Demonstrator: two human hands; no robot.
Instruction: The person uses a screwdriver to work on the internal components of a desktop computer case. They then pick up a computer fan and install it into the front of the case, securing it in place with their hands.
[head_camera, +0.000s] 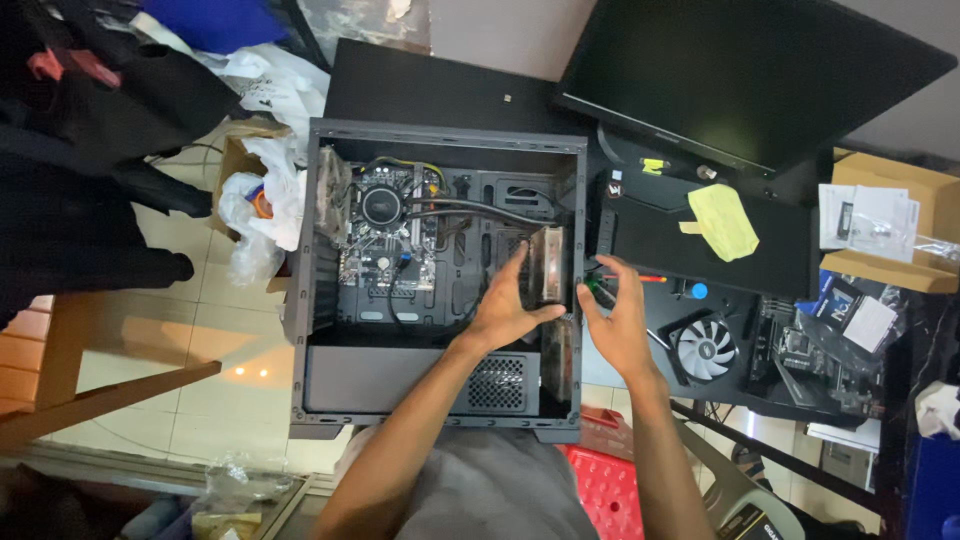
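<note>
An open computer case (440, 290) is seen lying on its side across the left part of a dark worktop (700, 250), its interior facing up. A motherboard (385, 235) is mounted in the upper left of the case, with a round cooler pump at its centre and two black tubes (470, 210) run from it toward the right wall of the case. A black monitor (740, 70) is placed face up at the upper right, just beyond the case. A yellow cloth (722, 220) is laid on the worktop below the monitor, and a loose white fan (705, 348) is set further down, near a second circuit board (800, 350).

A radiator with fan (548, 265) is stood against the inside of the case's right wall. The left hand (505, 305) is held inside the case with its fingers spread open, the fingertips pressed against the radiator's inner face; nothing is enclosed in its grip. The right hand (615, 315) is kept just outside the right wall, level with the radiator, and a green-handled screwdriver (597, 287) is pinched in its grip at the wall. A red plastic stool (605, 480) is seen below the case, between the forearms.
</note>
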